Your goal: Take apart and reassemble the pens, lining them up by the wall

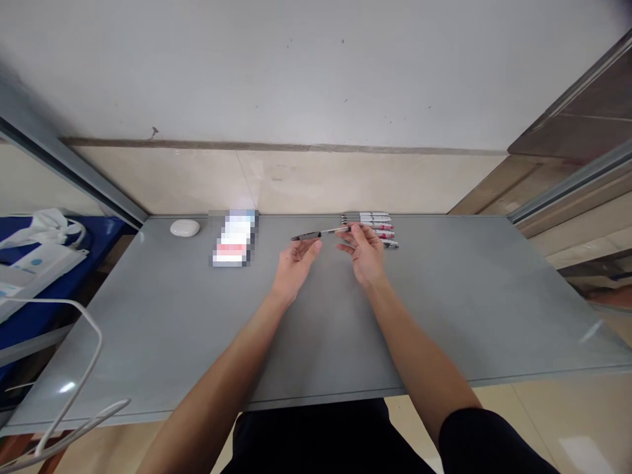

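Left hand [295, 263]: head view, pinching the dark end of a slim dark-and-pale plastic pen [323, 232]
Right hand [366, 253]: fingertips gripping the pen's other end
Pen: up between both hands, above the smooth grey tabletop [316, 342]
Row: white, grey and pink-marked pens [385, 234], partly hidden by the right hand
Could go wrong: loose pinch, pen drops and rolls; stray knuckle scatters the row, imo
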